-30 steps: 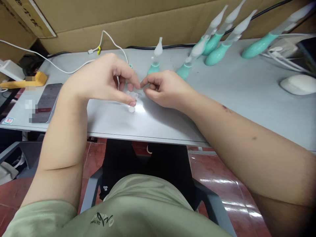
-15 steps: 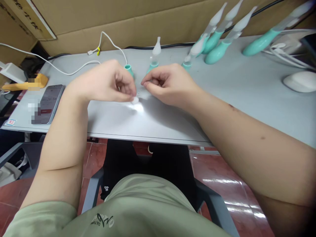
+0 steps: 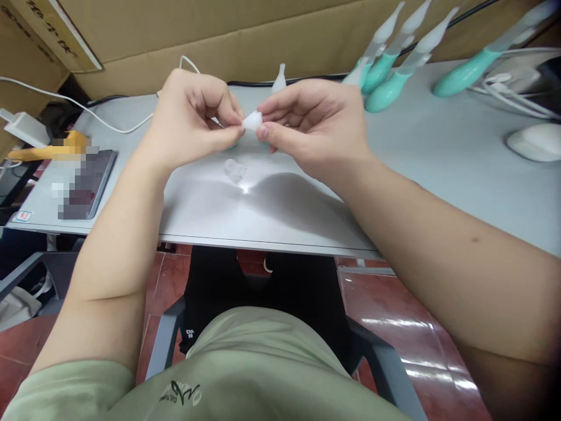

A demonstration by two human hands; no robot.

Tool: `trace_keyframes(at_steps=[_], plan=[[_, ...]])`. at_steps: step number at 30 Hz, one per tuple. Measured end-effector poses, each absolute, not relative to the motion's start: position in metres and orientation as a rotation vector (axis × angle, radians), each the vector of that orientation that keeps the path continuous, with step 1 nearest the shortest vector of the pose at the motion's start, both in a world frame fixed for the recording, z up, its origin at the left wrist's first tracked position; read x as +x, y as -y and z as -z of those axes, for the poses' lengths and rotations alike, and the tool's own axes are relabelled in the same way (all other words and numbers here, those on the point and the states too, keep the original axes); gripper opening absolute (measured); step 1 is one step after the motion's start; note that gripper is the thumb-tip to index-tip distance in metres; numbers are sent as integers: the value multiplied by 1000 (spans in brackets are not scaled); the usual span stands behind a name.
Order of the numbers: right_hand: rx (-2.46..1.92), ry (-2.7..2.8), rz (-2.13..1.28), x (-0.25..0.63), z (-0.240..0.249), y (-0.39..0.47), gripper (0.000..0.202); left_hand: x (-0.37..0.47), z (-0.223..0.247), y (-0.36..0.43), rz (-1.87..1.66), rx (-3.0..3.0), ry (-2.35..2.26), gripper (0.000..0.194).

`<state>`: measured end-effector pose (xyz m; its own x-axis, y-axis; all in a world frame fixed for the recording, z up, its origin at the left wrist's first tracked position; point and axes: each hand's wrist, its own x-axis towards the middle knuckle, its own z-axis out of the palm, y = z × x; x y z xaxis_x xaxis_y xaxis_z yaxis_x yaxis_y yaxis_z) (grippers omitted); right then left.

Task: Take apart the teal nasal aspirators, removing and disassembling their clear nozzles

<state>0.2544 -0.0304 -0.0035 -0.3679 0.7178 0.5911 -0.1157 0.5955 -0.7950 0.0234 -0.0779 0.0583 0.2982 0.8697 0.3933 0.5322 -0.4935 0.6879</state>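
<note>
Right now both hands are up off the table [image 3: 307, 216], pinching one small whitish translucent piece [image 3: 252, 121] between them. Left hand [image 3: 193, 120] is closed, thumb + forefinger tips on the piece's left side; right hand [image 3: 315, 126] is closed too, thumb under and forefinger over its right side. Can't tell whether it's one part or two being pressed together, too small & half hidden by fingertips.

To do this well, I reckon: keep the grip on fingertips only, light pressure, since the piece looks soft and would prob. deform or pop out if squeezed hard. Keep wrists close so the two sides stay lined up, and work over the table, not past its front edge, so a drop lands on the top and not on the floor.

More clear bits [image 3: 235, 170] lie on the table right below my hands, w/ a bright glare spot beside them. Room: open table in front and toward my right, well apart from the white mouse [image 3: 532, 142] at far right. Behind my hands it's tighter: teal bulbs with clear tips [image 3: 390, 88] stand near the right hand, one clear tip [image 3: 279, 79] pokes up just behind my fingers, and the cardboard wall [image 3: 263, 35] closes the back. Left side has a phone [image 3: 87, 181] near the table edge and a white cable [image 3: 109, 120].
</note>
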Motion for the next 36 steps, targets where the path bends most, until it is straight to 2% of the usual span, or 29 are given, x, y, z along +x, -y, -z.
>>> trace_keyframes(at_steps=[7,9,13,15,20,25,29,33,36], plan=[[-520,1729,-807,255,6,34,11,24,-56,74,-1007,2107,-1274,58],[-494,1723,-772,255,8,33,10,23,-55,74,-982,2117,-1212,53],[-461,1720,-718,255,9,32,15,23,-53,76,-1003,2110,-1107,21],[-482,1728,-700,255,9,33,14,23,-52,76,-1028,2108,-1129,15],[-624,1751,-706,252,8,36,12,22,-50,75,-1003,2166,-1205,17],[-503,1727,-819,251,9,35,16,21,-51,75,-958,2183,-1236,16],[-431,1724,-834,251,14,32,14,24,-42,69,-1122,2245,-1170,24],[-391,1729,-804,250,18,27,34,24,-35,61,-1182,2248,-1097,26],[-344,1693,-781,249,20,25,29,24,-34,58,-1199,2203,-1084,28]])
